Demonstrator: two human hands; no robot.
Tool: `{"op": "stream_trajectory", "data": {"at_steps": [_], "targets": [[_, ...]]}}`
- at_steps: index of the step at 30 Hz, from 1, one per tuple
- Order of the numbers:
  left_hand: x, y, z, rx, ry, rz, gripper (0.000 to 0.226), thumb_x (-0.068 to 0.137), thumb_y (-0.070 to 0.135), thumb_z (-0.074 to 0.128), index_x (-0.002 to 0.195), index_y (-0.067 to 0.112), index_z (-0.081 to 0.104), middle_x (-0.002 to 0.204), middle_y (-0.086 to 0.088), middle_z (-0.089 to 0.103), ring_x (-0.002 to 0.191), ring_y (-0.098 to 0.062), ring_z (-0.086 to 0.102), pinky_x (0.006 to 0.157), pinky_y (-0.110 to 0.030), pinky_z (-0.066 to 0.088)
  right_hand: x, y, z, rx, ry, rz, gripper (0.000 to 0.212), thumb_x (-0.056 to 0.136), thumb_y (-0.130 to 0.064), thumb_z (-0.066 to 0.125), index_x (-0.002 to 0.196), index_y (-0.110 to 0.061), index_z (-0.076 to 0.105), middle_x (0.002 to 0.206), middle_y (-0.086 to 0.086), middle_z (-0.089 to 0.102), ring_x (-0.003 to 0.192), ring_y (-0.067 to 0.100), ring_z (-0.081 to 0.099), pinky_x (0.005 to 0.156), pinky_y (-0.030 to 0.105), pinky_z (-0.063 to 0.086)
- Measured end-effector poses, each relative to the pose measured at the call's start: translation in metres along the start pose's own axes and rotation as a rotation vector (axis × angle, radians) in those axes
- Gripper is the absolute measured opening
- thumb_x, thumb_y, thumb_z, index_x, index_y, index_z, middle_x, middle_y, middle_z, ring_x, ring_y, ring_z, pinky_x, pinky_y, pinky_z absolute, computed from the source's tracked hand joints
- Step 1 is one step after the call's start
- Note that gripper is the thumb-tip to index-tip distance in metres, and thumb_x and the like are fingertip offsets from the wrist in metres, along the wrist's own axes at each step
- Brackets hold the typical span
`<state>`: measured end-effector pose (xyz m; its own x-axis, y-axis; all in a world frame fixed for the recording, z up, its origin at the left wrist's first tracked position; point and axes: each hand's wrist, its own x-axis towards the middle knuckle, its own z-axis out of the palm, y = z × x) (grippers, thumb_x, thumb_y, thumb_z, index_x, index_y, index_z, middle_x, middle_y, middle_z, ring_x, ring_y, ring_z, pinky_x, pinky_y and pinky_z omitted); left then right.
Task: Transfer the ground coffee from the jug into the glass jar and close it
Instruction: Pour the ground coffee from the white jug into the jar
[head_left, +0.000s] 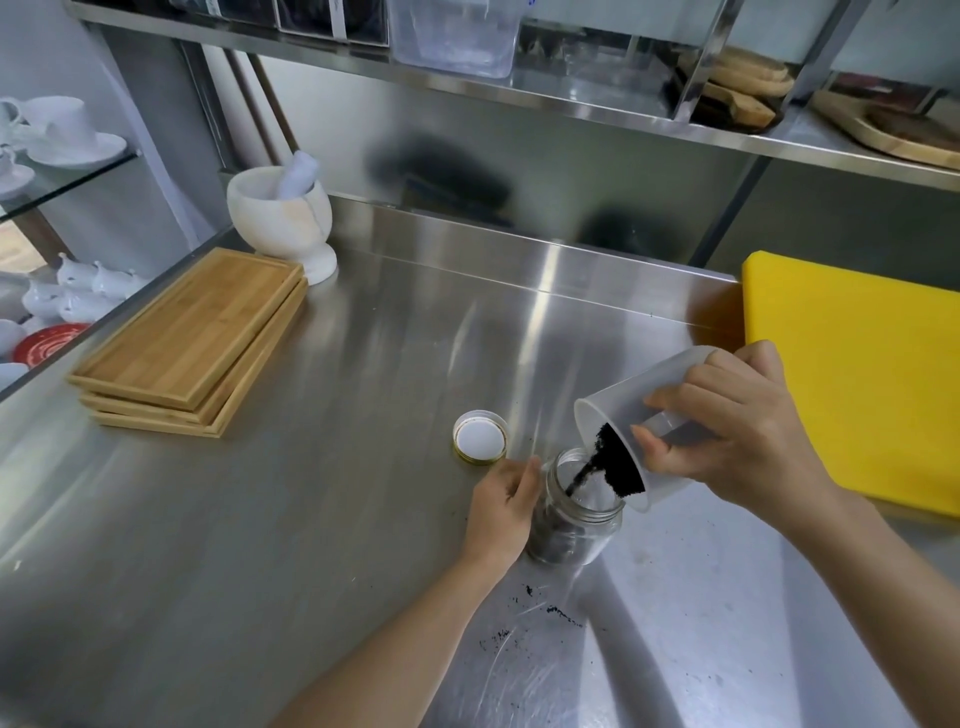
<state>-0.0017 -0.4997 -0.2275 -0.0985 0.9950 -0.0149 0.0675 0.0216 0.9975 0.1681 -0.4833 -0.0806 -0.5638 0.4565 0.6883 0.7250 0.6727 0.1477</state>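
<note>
A clear glass jar stands upright on the steel counter, partly filled with dark coffee. My left hand grips its left side. My right hand holds a translucent plastic jug tipped down to the left over the jar's mouth. Dark ground coffee slides along the jug's lower wall and falls in a thin stream into the jar. The jar's lid lies upside down on the counter, just up and left of the jar, gold rim up and white lining showing.
Spilled coffee grains dot the counter in front of the jar. A yellow cutting board lies at the right. Stacked bamboo trays and a white mortar with pestle are at the back left. A steel shelf hangs overhead.
</note>
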Motion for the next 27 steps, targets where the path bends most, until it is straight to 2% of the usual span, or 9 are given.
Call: {"op": "stream_trajectory", "data": {"at_steps": [3, 9, 12, 15, 21, 24, 27], "targets": [[-0.0001, 0.0001, 0.0003, 0.0, -0.001, -0.003, 0.042, 0.09, 0.031, 0.048, 0.053, 0.02, 0.033, 0.048, 0.009, 0.033, 0.049, -0.005, 0.032, 0.05, -0.02, 0.025, 0.0016, -0.0056, 0.0007, -0.066, 0.004, -0.092, 0.033, 0.084, -0.028, 0.059, 0.061, -0.005, 0.062, 0.058, 0.01, 0.055, 0.065, 0.019, 0.034, 0.066, 0.032, 0.025], [0.0006, -0.0007, 0.0008, 0.004, 0.007, -0.014, 0.045, 0.091, 0.026, 0.049, 0.048, 0.024, 0.035, 0.046, 0.01, 0.04, 0.048, -0.002, 0.038, 0.051, -0.016, 0.029, 0.0027, -0.0037, 0.0033, -0.024, 0.033, -0.036, 0.037, 0.085, -0.031, 0.056, 0.06, -0.004, 0.064, 0.058, 0.011, 0.059, 0.065, 0.018, 0.035, 0.067, 0.03, 0.024], [0.0005, -0.0007, 0.001, 0.025, 0.006, -0.008, 0.044, 0.091, 0.027, 0.048, 0.049, 0.023, 0.037, 0.055, 0.007, 0.038, 0.051, -0.003, 0.04, 0.054, -0.019, 0.03, -0.0004, -0.0029, 0.0021, -0.026, 0.024, -0.03, 0.036, 0.085, -0.031, 0.057, 0.061, -0.004, 0.064, 0.057, 0.011, 0.057, 0.064, 0.018, 0.035, 0.065, 0.033, 0.026], [0.0008, 0.0001, 0.0011, 0.036, 0.002, 0.005, 0.046, 0.091, 0.026, 0.048, 0.048, 0.024, 0.033, 0.055, 0.007, 0.034, 0.05, -0.003, 0.037, 0.054, -0.02, 0.028, -0.0011, -0.0022, 0.0013, -0.034, 0.03, -0.02, 0.034, 0.084, -0.029, 0.058, 0.062, -0.004, 0.064, 0.055, 0.01, 0.053, 0.063, 0.019, 0.034, 0.064, 0.035, 0.026], [0.0003, -0.0003, -0.0005, 0.02, -0.015, 0.02, 0.042, 0.09, 0.03, 0.048, 0.054, 0.016, 0.032, 0.048, 0.009, 0.03, 0.05, -0.006, 0.029, 0.049, -0.019, 0.025, -0.0005, -0.0039, 0.0028, -0.055, 0.03, -0.029, 0.036, 0.085, -0.03, 0.056, 0.062, -0.004, 0.063, 0.057, 0.011, 0.056, 0.065, 0.019, 0.034, 0.065, 0.036, 0.027], [0.0001, 0.0006, -0.0007, 0.019, -0.019, 0.025, 0.04, 0.091, 0.029, 0.047, 0.057, 0.011, 0.035, 0.053, 0.009, 0.029, 0.051, -0.006, 0.029, 0.05, -0.019, 0.026, -0.0005, -0.0049, 0.0019, -0.069, 0.038, -0.039, 0.036, 0.085, -0.03, 0.056, 0.062, -0.003, 0.063, 0.058, 0.012, 0.056, 0.066, 0.02, 0.035, 0.065, 0.036, 0.028], [-0.0007, 0.0012, -0.001, 0.024, -0.025, 0.04, 0.043, 0.091, 0.028, 0.047, 0.057, 0.004, 0.036, 0.059, -0.004, 0.03, 0.053, -0.006, 0.028, 0.051, -0.02, 0.026, -0.0012, -0.0067, 0.0025, -0.083, 0.033, -0.072, 0.036, 0.085, -0.03, 0.057, 0.061, -0.003, 0.063, 0.058, 0.012, 0.057, 0.066, 0.019, 0.035, 0.066, 0.034, 0.027]]}}
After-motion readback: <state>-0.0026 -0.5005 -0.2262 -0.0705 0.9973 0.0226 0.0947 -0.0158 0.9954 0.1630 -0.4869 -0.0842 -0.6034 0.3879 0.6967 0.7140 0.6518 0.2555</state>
